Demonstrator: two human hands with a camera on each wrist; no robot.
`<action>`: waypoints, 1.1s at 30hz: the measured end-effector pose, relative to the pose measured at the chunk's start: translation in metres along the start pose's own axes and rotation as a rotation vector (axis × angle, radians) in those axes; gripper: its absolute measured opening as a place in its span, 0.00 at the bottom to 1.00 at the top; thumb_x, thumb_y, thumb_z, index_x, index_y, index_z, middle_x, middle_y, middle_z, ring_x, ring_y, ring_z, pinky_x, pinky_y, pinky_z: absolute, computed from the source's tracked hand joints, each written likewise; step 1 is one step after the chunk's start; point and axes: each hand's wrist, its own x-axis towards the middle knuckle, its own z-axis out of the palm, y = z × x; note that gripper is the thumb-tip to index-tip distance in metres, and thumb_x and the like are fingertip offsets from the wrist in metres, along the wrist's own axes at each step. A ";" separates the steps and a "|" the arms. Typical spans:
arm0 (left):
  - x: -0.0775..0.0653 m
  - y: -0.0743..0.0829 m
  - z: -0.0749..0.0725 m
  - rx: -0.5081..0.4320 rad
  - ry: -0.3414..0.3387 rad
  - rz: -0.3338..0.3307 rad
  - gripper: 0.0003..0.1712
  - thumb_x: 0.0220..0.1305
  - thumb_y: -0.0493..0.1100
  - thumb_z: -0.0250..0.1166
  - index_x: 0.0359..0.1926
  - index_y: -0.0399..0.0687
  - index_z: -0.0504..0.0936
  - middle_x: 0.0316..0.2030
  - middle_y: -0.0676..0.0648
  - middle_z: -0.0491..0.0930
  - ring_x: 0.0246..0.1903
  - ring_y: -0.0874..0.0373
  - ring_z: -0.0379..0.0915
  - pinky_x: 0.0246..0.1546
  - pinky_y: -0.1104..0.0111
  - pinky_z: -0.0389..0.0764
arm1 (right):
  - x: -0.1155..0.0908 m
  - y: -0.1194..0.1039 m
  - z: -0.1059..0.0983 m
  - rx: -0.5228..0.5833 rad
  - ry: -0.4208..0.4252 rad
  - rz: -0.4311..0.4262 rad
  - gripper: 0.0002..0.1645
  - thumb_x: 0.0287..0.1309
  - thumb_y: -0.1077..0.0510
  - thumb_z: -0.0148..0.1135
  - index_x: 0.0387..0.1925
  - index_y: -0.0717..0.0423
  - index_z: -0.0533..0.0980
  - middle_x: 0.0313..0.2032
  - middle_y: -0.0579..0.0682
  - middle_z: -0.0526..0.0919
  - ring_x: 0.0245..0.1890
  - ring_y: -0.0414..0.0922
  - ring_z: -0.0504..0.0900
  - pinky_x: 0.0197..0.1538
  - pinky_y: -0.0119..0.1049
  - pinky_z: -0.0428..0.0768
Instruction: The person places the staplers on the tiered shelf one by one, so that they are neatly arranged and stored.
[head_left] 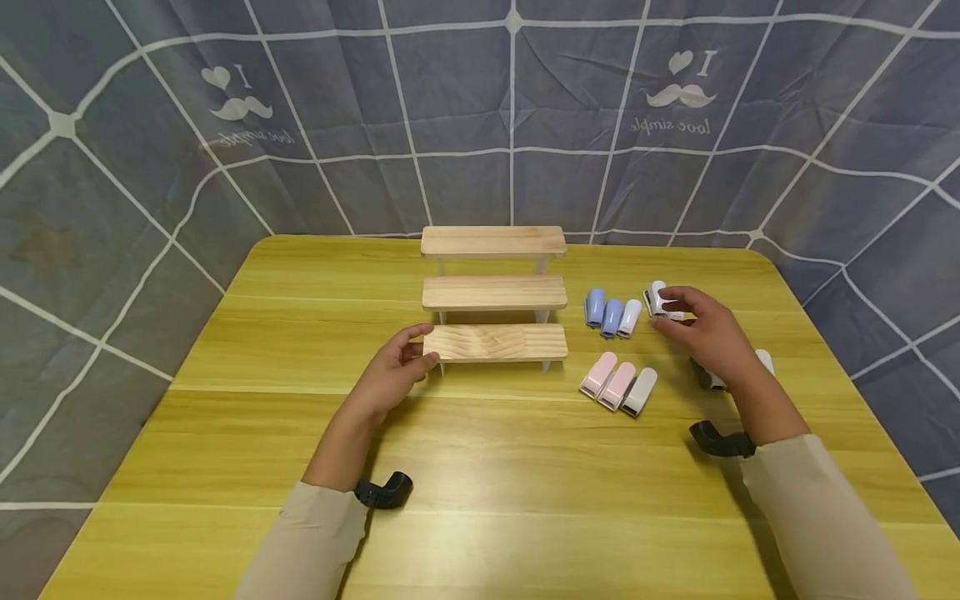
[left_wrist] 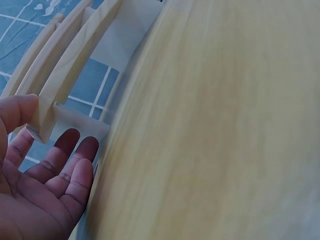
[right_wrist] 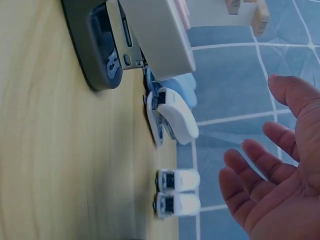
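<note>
A three-step wooden display stand (head_left: 495,342) with pale legs stands near the back of the table. My left hand (head_left: 393,371) pinches the left end of its lowest board; in the left wrist view, the thumb (left_wrist: 20,111) lies on that board's end and the other fingers spread beside the leg. Over at the right, my right hand (head_left: 708,329) hovers by white staplers (head_left: 657,297), fingers apart and loosely bent. In the right wrist view nothing is in the right hand (right_wrist: 280,175); two small white staplers (right_wrist: 182,204) stand side by side left of it.
Two blue staplers (head_left: 612,318) and a white stapler (head_left: 629,318) lie right of the stand. Before them are two pink staplers (head_left: 618,385) and a grey stapler (head_left: 640,392). More staplers lie partly hidden under the right forearm. A grey grid-patterned cloth (head_left: 465,100) hangs behind the table.
</note>
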 end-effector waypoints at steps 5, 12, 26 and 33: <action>-0.001 -0.002 0.001 -0.014 0.008 -0.009 0.30 0.73 0.43 0.61 0.72 0.52 0.65 0.53 0.39 0.73 0.48 0.48 0.69 0.46 0.60 0.73 | 0.014 -0.001 0.005 0.005 -0.035 -0.057 0.33 0.67 0.52 0.64 0.67 0.64 0.67 0.63 0.66 0.71 0.59 0.63 0.72 0.56 0.57 0.72; -0.001 -0.004 0.003 -0.020 0.015 -0.012 0.29 0.73 0.45 0.61 0.72 0.56 0.65 0.51 0.40 0.72 0.45 0.48 0.68 0.42 0.62 0.72 | 0.031 0.003 0.011 -0.001 -0.101 -0.069 0.35 0.66 0.51 0.65 0.67 0.64 0.67 0.62 0.66 0.71 0.62 0.62 0.69 0.58 0.58 0.70; -0.001 -0.003 0.002 -0.023 0.029 -0.035 0.31 0.73 0.44 0.61 0.73 0.56 0.64 0.53 0.41 0.70 0.47 0.50 0.66 0.44 0.60 0.71 | 0.053 0.010 -0.010 -0.031 -0.116 0.026 0.37 0.68 0.46 0.62 0.69 0.62 0.64 0.67 0.65 0.66 0.67 0.62 0.62 0.63 0.60 0.65; -0.006 0.008 0.004 -0.018 0.024 -0.020 0.29 0.73 0.42 0.60 0.72 0.52 0.65 0.49 0.40 0.72 0.43 0.49 0.68 0.41 0.61 0.71 | 0.058 0.026 -0.020 -0.030 -0.137 0.093 0.42 0.67 0.43 0.61 0.72 0.62 0.60 0.70 0.66 0.61 0.68 0.67 0.59 0.62 0.64 0.64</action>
